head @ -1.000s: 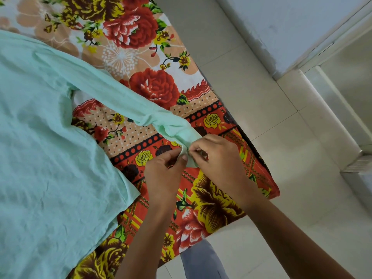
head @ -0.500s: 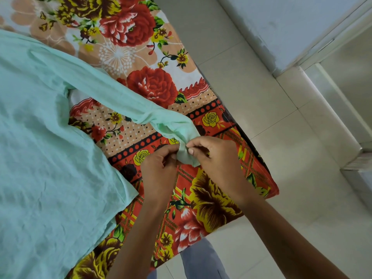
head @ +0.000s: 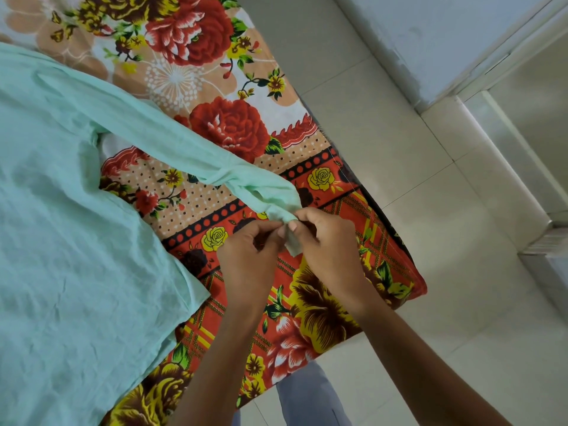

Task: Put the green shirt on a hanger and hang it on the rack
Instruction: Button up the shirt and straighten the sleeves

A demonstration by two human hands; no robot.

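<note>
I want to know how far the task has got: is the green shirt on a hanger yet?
No, the green shirt lies flat on the flowered bedsheet, both hands pinching its sleeve cuff; no hanger shows.

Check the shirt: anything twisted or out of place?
The green shirt lies flat, but its sleeve is twisted and bunched near the cuff, which both hands pinch. No hanger is visible.

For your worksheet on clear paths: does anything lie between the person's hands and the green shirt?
Nothing visible does. The left hand and right hand already pinch the cuff of the green shirt, which lies on the flowered sheet.
</note>
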